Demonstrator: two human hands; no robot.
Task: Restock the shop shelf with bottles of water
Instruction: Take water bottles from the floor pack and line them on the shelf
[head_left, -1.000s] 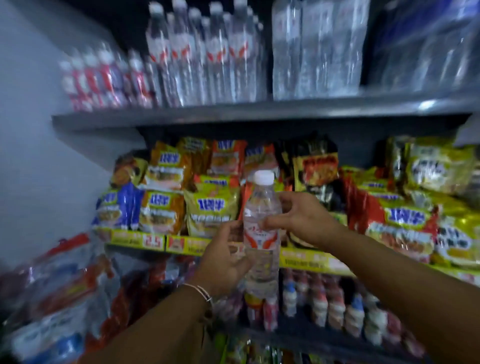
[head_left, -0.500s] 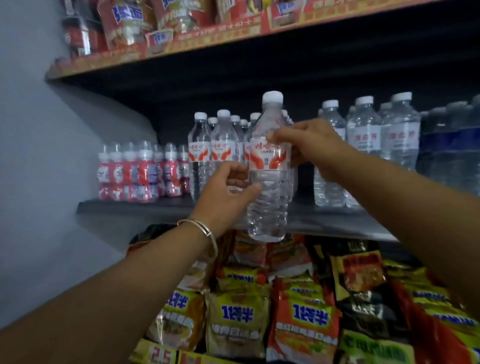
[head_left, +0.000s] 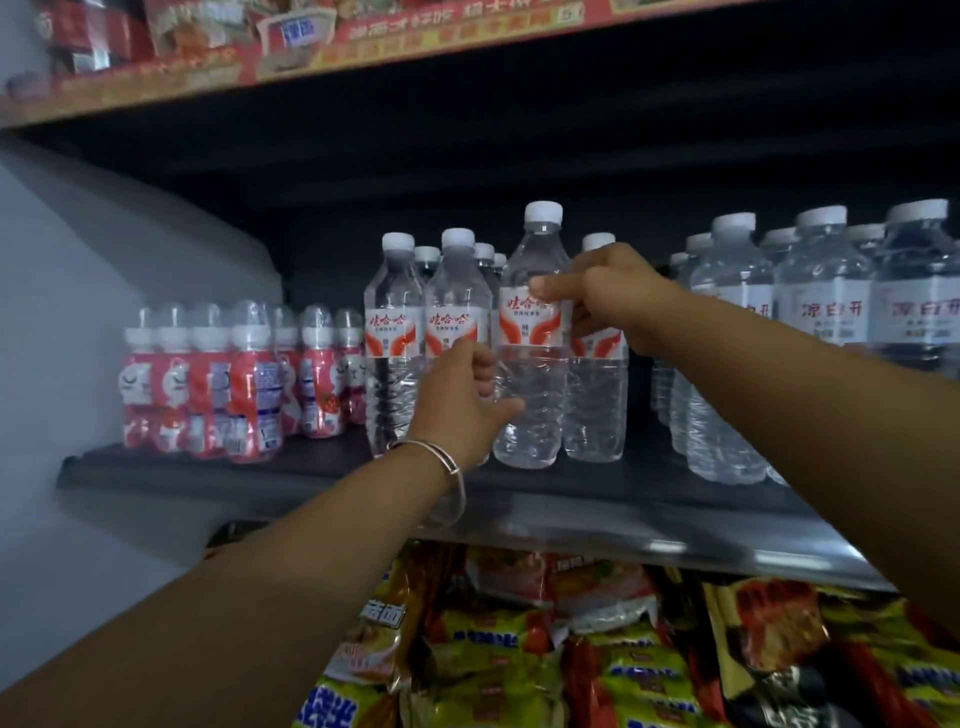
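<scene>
A clear water bottle with a white cap and a red-and-white label stands upright on the dark shelf, in the front row of matching bottles. My right hand grips it at the label, thumb across the front. My left hand, a bangle on its wrist, holds the lower body from the left. The bottle's base rests at or just above the shelf board; I cannot tell which.
Small red-and-white drink bottles fill the shelf's left end. Larger water bottles with grey labels stand at the right. Snack packets crowd the shelf below, and a red-edged shelf hangs overhead. A pale wall closes the left side.
Both hands carried the bottle up from in front of the snack shelf to the water shelf and in among the matching bottles. My view rose with it.
</scene>
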